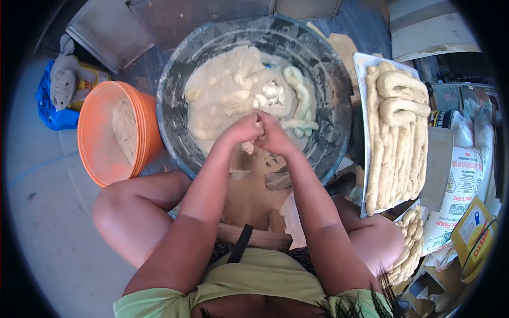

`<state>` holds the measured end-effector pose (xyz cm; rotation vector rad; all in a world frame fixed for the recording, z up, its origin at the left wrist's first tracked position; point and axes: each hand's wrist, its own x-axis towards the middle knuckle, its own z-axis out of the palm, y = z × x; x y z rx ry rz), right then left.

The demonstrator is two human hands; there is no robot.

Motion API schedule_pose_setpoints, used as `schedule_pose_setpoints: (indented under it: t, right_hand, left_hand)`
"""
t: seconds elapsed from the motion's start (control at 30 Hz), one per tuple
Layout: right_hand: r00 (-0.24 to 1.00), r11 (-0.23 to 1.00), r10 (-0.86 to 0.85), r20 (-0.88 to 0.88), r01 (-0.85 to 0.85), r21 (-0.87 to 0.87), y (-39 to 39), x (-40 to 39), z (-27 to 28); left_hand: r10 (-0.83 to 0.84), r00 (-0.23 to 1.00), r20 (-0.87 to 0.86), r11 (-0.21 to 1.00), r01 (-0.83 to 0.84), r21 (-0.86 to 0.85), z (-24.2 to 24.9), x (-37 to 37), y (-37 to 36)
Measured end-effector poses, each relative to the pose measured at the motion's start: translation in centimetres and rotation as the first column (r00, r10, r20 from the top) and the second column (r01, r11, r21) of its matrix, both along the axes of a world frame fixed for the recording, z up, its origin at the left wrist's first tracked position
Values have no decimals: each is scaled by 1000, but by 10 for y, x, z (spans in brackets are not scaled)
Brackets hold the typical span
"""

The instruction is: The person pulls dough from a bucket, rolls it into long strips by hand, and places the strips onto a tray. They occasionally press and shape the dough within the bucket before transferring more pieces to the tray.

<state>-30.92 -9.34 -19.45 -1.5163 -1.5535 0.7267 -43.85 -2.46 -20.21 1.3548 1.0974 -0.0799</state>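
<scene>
My left hand (245, 130) and my right hand (273, 139) meet above the near part of a large dark basin (172, 100). Both are closed, with fingers curled against each other. A small lump of dough (247, 148) pokes out below them, so they appear to grip dough between them; most of it is hidden by the fingers. Behind the hands, a wide pale mass of dough (212, 87) spreads over loose flour in the basin. Twisted dough ropes (300, 91) lie along its right side.
To the left, stacked orange tubs (87, 151) hold flour. Long dough strips (395, 159) fill a white tray (359, 132) on the right, a coiled piece (403, 98) on top. More dough pieces (408, 244), a flour sack (456, 191) and a yellow container (474, 233) are lower right.
</scene>
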Motion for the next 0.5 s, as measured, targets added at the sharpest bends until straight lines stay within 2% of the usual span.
schedule_pose_setpoints:
  t: [0.03,0.07,0.13,0.2,0.27,0.3,0.33,0.37,0.4,0.43,0.47,0.5]
  right_hand:
    - [983,996,-32,-179,45,72,8,-4,9]
    - [985,994,-28,-172,47,104,11,1,19]
    - [990,946,-134,-39,117,-303,14,17,33]
    - [992,961,-121,37,126,-247,9,44,-7]
    - [952,986,47,304,4,-165,-7,70,-33]
    - [951,990,19,310,25,-139,-4,77,-22]
    - [999,939,3,41,11,-345,-1,82,-11]
    - [972,848,-62,-228,-69,-525,-1,87,2]
    - [971,856,-69,-227,-59,-514,-1,94,28]
    - [963,898,-38,-268,-85,-431,2,103,70]
    - [951,931,-6,-309,-107,-348,3,113,110]
    - [948,884,70,-311,-204,-421,5,131,141]
  left_hand:
    - [-27,989,144,976,-5,216,32,3,11]
    - [-87,957,276,907,-38,419,72,4,20]
    - [109,927,360,967,-183,179,176,-3,30]
    - [199,819,538,892,-379,247,254,-22,28]
    - [366,439,821,779,-627,-12,296,-46,36]
    - [354,409,841,777,-629,-22,304,-64,47]
    - [349,378,857,773,-634,-35,309,-77,57]
    - [333,381,863,781,-624,-26,310,-78,57]
    - [403,331,853,737,-670,-88,308,-77,56]
    - [466,279,839,690,-708,-148,307,-74,56]
    - [453,288,844,702,-699,-139,306,-75,56]
    - [471,215,855,666,-722,-185,305,-77,54]
